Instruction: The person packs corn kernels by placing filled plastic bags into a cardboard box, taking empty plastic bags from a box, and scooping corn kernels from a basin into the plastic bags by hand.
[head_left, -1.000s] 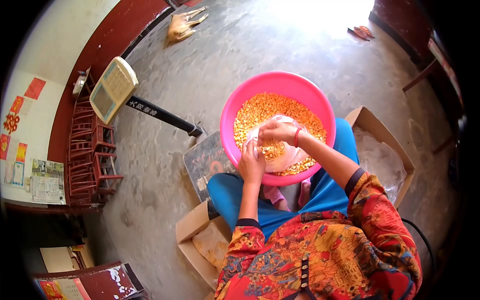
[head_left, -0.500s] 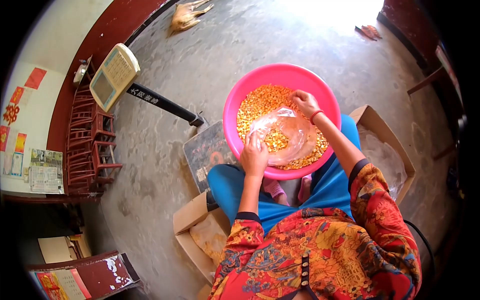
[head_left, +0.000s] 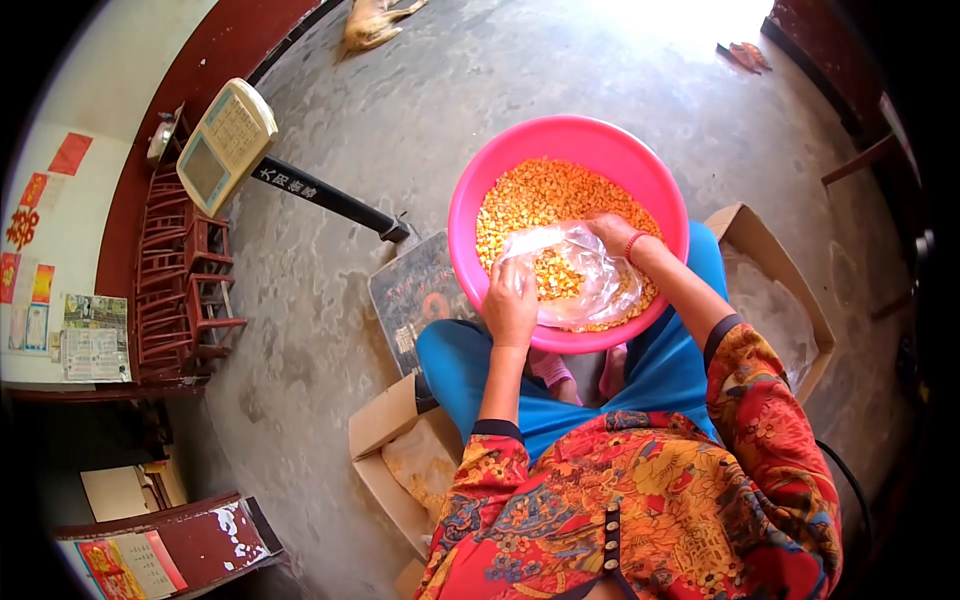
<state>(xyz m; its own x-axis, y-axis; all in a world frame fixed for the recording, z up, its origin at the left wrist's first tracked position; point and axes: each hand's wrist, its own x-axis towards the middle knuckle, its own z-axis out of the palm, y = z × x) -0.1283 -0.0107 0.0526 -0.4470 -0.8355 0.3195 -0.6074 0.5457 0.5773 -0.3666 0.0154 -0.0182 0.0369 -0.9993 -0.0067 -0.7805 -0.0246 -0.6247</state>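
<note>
A pink basin [head_left: 469,190] full of yellow corn kernels [head_left: 550,190] stands in front of my knees. On the kernels lies a clear plastic bag [head_left: 605,285], its mouth spread, with some kernels visible inside. My left hand [head_left: 511,300] pinches the bag's left edge. My right hand [head_left: 612,233], with a red band at the wrist, is at the bag's upper right edge. Its fingers are partly hidden, and what they grip, if anything, is too small to tell.
A platform scale [head_left: 415,290] with a display on a post [head_left: 325,200] stands left of the basin. Cardboard boxes [head_left: 385,420] holding plastic bags flank my legs. Red stools [head_left: 210,310] are stacked by the left wall. An animal [head_left: 368,27] lies on the floor.
My right hand went from near my left hand to the basin's upper right, then down to the bag's edge. The bag has opened wider. My left hand stays at its left edge.
</note>
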